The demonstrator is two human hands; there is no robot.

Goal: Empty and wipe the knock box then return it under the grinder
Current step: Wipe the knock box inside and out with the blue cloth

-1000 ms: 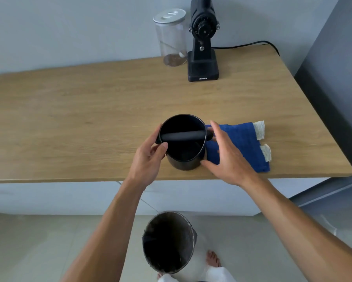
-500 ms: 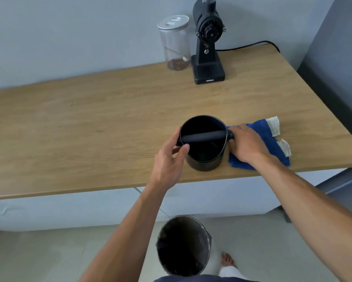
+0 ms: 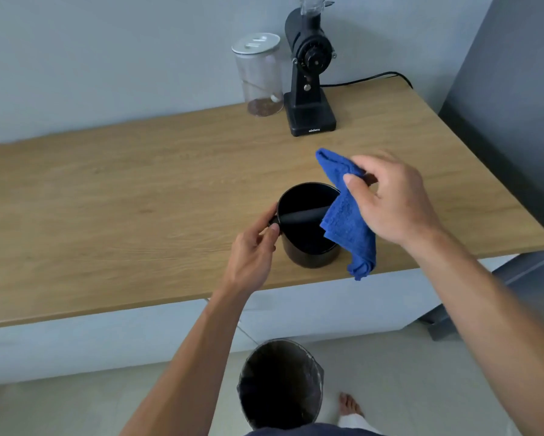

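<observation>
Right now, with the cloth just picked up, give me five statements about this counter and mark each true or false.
1. The right hand holds the blue cloth above the counter. True.
2. The knock box stands under the grinder. False: it stands near the counter's front edge.
3. The left hand steadies the knock box at its bar end. True.
4. The bin sits on the counter. False: it is on the floor.
5. The jar has no lid. False: a lid is on it.
</observation>
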